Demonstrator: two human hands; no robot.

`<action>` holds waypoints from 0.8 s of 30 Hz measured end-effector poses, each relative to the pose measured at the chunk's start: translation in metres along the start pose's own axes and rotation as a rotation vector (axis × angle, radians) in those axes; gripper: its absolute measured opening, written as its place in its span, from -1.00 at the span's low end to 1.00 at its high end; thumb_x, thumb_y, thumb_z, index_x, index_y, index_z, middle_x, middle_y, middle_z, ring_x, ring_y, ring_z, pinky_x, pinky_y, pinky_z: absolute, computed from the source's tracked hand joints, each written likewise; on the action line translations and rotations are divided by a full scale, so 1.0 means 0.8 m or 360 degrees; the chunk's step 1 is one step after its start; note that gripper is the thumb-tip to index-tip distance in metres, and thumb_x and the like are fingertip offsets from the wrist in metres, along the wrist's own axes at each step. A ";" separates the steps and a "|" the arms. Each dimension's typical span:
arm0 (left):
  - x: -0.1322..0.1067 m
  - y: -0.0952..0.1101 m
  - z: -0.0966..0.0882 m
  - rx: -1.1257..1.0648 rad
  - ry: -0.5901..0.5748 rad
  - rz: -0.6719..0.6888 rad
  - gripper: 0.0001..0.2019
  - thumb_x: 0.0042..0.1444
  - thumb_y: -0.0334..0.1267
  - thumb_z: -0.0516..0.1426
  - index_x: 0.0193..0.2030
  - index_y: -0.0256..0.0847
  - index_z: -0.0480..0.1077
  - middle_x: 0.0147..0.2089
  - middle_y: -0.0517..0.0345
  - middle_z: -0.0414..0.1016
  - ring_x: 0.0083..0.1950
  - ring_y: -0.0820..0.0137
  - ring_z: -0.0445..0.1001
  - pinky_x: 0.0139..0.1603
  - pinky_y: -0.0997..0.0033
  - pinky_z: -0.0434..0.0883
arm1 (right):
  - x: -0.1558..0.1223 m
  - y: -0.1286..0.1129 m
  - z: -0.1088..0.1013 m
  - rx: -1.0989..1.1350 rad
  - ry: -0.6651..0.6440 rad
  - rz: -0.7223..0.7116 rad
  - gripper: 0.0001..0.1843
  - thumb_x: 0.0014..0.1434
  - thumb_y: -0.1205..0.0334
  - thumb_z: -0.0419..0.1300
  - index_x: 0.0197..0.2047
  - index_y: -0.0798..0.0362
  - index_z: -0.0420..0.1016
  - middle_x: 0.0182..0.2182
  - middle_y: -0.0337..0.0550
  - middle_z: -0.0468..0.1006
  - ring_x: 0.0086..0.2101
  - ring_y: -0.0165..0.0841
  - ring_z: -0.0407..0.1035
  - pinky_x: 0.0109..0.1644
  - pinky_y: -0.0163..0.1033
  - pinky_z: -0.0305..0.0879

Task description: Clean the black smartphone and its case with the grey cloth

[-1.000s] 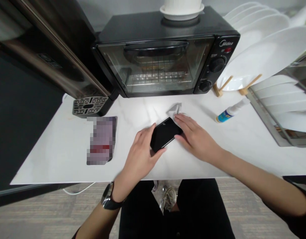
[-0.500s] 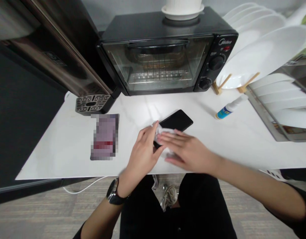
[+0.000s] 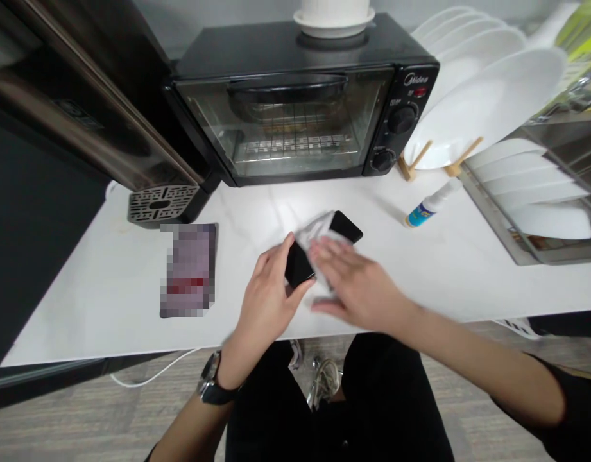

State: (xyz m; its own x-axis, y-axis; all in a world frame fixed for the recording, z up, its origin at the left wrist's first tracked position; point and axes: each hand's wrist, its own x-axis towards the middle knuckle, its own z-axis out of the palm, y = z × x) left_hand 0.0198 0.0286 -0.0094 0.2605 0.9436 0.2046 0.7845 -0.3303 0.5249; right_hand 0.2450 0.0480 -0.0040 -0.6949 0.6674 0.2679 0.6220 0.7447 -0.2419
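Note:
My left hand [image 3: 269,298] grips one end of a black smartphone [image 3: 299,264] above the white marble counter [image 3: 107,301]. A crumpled white cloth [image 3: 319,232] lies across the middle of the phone and hides that part. The phone's far end shows beyond the cloth. My right hand [image 3: 355,282], blurred with motion, presses flat on the cloth with its fingers spread. A wristwatch sits on my left wrist.
A black Midea toaster oven [image 3: 285,122] stands behind the counter, with a white dish on top. To the right are a small spray bottle [image 3: 425,208] and a rack of white plates [image 3: 488,102]. A pixelated packet [image 3: 188,271] lies left, near a slotted drip tray [image 3: 163,204].
The white cloth has moved from the counter onto the phone and now covers its middle. My right hand has moved left with the cloth, while my left hand keeps the phone.

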 end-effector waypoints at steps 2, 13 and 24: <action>0.000 0.000 0.000 0.0016 -0.0002 0.0006 -0.18 0.35 -0.15 0.23 0.62 -0.14 -0.06 0.48 -0.20 0.34 0.47 0.05 0.33 0.47 -0.15 0.38 | 0.000 0.001 0.001 0.0151 -0.0099 -0.0232 -0.11 0.45 -0.30 0.04 0.51 0.27 0.21 0.49 0.18 0.24 0.48 -0.11 0.15 0.55 0.08 0.20; -0.016 0.040 -0.030 0.0703 -0.0256 0.0164 -0.35 0.33 0.08 0.23 0.47 -0.13 0.28 0.44 -0.18 0.40 0.38 -0.06 0.43 0.25 -0.14 0.56 | -0.031 0.082 -0.042 0.0297 0.0210 0.0371 -0.38 0.24 0.48 0.05 0.26 -0.15 0.58 0.24 -0.24 0.61 0.31 -0.08 0.45 0.39 0.30 0.43; 0.093 0.091 0.018 0.1000 -0.0308 -0.0048 -0.17 0.14 0.50 0.14 0.08 -0.34 0.41 -0.10 -0.28 0.54 -0.08 -0.09 0.56 -0.28 0.10 0.51 | -0.026 0.066 -0.035 0.1081 0.0675 0.0954 -0.69 0.35 -0.09 0.25 -0.17 -0.01 0.55 -0.32 -0.17 0.59 -0.35 -0.29 0.44 -0.30 -0.17 0.37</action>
State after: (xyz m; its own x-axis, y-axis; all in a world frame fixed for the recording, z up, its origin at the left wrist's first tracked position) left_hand 0.1041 0.0755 0.0324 0.2834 0.9589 0.0142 0.9571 -0.2819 -0.0665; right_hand 0.3026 0.0736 0.0036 -0.0652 0.9764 0.2057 0.3971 0.2145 -0.8924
